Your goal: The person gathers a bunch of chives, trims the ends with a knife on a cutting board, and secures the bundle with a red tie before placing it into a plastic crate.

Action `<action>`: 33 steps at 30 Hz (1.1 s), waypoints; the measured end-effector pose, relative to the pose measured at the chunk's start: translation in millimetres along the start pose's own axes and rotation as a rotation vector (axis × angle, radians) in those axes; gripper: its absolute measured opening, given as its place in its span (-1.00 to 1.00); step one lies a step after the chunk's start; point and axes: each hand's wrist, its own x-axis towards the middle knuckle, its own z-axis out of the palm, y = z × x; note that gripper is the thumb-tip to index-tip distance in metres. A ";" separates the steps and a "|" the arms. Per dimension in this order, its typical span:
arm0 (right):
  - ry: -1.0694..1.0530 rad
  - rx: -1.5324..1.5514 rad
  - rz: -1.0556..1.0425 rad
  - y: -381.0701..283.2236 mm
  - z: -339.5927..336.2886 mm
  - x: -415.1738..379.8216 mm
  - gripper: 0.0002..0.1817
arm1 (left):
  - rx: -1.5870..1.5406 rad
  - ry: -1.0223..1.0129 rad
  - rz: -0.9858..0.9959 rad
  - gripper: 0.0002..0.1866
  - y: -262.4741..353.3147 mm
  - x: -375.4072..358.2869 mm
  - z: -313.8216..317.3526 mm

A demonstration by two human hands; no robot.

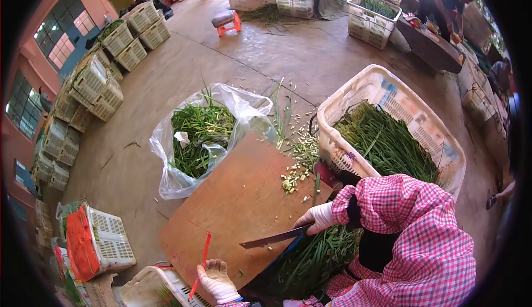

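Observation:
My right hand (317,219), wrapped in white at the wrist, is closed around the handle of a knife (275,238). The dark blade points left over the brown wooden board (233,196). At the board's lower left edge my left hand (216,278) has its palm up and fingers curled, beside a thin red strip (206,251) that seems to pass by the thumb. Small cut stem pieces (293,180) lie at the board's upper right corner. Long green stalks (318,257) lie below the board's right side.
A plastic bag (162,135) of greens stands beyond the board. A large white crate (328,135) of green stalks is at the right. Another crate (119,235) with a red cover sits at the left. A person (438,2) bends over a bench in the background.

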 end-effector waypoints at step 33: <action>0.241 0.102 -0.199 -83.7 -0.6 107.2 -0.27 | 0.059 -0.039 -0.337 -0.62 -51.4 13.5 77.7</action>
